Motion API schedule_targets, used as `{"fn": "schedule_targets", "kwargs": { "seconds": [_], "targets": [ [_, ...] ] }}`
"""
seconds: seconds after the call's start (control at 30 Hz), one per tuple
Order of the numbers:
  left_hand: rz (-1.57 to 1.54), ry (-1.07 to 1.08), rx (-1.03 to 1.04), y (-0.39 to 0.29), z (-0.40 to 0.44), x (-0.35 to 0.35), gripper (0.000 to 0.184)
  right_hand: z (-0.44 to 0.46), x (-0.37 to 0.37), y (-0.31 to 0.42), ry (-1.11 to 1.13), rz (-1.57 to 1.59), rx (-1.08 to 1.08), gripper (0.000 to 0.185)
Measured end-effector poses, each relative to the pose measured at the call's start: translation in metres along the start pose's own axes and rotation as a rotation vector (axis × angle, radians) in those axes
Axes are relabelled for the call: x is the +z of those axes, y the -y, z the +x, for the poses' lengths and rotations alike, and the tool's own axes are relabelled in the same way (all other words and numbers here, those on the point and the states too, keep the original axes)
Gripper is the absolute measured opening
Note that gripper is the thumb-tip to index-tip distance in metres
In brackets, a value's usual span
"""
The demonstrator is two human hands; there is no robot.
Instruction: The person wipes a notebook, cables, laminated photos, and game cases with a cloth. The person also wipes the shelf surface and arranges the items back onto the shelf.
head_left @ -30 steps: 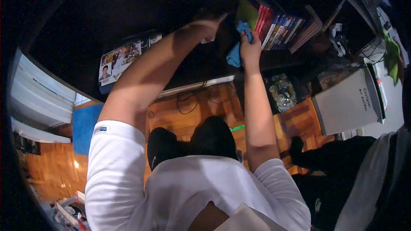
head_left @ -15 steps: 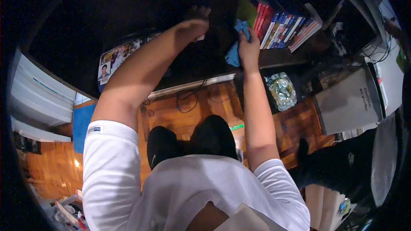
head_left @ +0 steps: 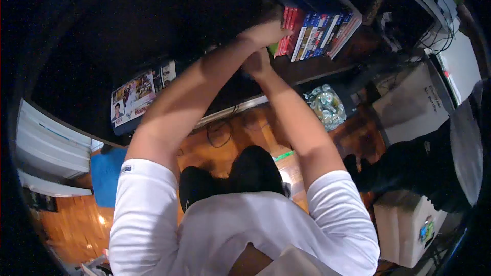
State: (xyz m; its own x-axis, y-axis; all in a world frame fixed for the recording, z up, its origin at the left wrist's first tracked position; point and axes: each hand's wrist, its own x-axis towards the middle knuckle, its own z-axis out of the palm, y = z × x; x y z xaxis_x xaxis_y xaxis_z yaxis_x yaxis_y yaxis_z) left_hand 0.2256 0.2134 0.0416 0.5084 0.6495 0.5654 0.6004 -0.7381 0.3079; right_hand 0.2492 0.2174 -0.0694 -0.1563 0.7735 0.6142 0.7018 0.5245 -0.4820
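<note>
Spines: slim red cases (head_left: 292,28) stand at the left end of a row on the dark bench (head_left: 302,70), with blue-topped cases (head_left: 318,36) packed close beside them.
Row: the spines face me on a slant, some red, others mostly white below their blue tops, and a paler group (head_left: 344,36) leans at the right end.
Left hand: my left hand (head_left: 268,33) is at the row's left end, its thumb laid against the red spines; the fingers fade into shadow, so I cannot tell how tightly they close.
Right hand: my right hand (head_left: 257,63) sits just below my left wrist, partly covered by it — I cannot tell whether it is spread or closed, or what it may hold.
Green edge: a sliver of a green item (head_left: 272,50) shows between my hands and the red cases.
Forearms: both reach forward from my white sleeves and meet near the cases.
Bench, left: a photo sheet (head_left: 135,94) lies near my left forearm, well apart from the row.
Floor: below, a dark cord (head_left: 220,134) loops across the wooden floor (head_left: 204,145), and a blue mat (head_left: 108,179) is at left.
Right side: a clear, shiny bundle (head_left: 327,107) sits beyond my right forearm — a grey box (head_left: 409,110) stands farther right.
</note>
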Motion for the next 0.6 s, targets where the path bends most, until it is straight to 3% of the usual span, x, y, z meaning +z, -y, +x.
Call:
{"fn": "schedule_targets", "kwargs": {
  "seconds": [0.13,0.2,0.27,0.37,0.47,0.5,0.57,0.6],
  "targets": [
    [-0.139,0.075,-0.094,0.018,0.001,0.002,0.042,0.028,0.061,-0.057,-0.290,0.668,0.007,0.022],
    [-0.255,0.077,-0.156,0.021,0.004,0.003,0.047,0.019,0.054,-0.056,-0.169,0.483,0.060,0.022],
    [-0.349,-0.034,-0.181,0.024,0.004,0.013,0.057,-0.002,-0.021,-0.004,0.209,-0.219,0.156,0.027],
    [-0.309,-0.105,-0.137,-0.008,-0.012,0.003,0.076,-0.044,-0.069,0.023,0.317,-0.357,0.164,0.024],
    [-0.260,0.203,-0.319,-0.027,-0.016,-0.001,0.090,-0.078,-0.082,0.004,0.141,-0.259,0.012,0.024],
    [-0.204,0.046,-0.218,-0.027,-0.019,0.003,0.091,-0.079,-0.096,0.009,0.204,-0.202,0.077,0.030],
    [-0.079,-0.268,-0.017,-0.022,-0.028,0.019,0.093,-0.075,-0.083,-0.006,0.180,-0.233,0.084,0.021],
    [-0.108,-0.307,-0.035,-0.018,-0.030,0.025,0.094,-0.072,-0.084,0.000,0.167,-0.245,0.091,0.018]
  ]
}}
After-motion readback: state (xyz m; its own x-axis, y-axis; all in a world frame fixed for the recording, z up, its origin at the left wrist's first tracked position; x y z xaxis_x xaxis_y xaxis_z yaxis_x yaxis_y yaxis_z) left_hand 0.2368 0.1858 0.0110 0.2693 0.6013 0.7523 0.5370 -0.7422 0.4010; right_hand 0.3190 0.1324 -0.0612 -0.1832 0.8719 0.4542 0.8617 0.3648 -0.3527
